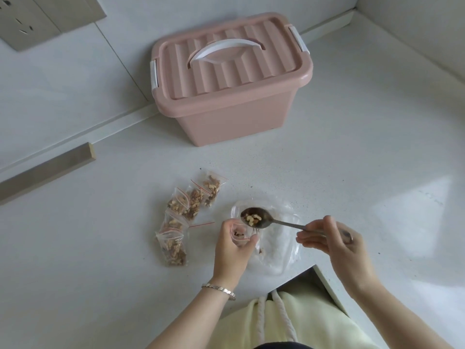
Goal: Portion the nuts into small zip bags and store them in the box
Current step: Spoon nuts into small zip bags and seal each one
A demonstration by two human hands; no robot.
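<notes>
1. The step in hand is, as I judge it, spooning nuts into one more bag. The left hand (232, 250) grips the small zip bag (240, 234), its fingers curled round the bag so that the mouth faces up and gapes. It is best to hold that mouth wide and steady at the edge of the large clear plastic bag (274, 250), so that any spill lands on plastic and not on the bench (352, 152).
2. The right hand (332, 240) pinches the handle of the spoon (256, 217), fingers closed on it. The spoon's bowl hovers just above and behind the bag's mouth. The tip should probably go down into the opening before the spoon tilts, and the tilt should be slow.
3. The box (239, 122) is pink plastic and stands well apart at the back of the bench. Its ribbed lid (264, 41) is on, with a white handle, so it needs opening before storing.
4. Several filled bags (186, 207) lie in a loose row left of the hands, clear with red zip lines.
5. The nuts (253, 218) on the spoon are a small heap of pale brown broken pieces. A few more show inside the held bag.
</notes>
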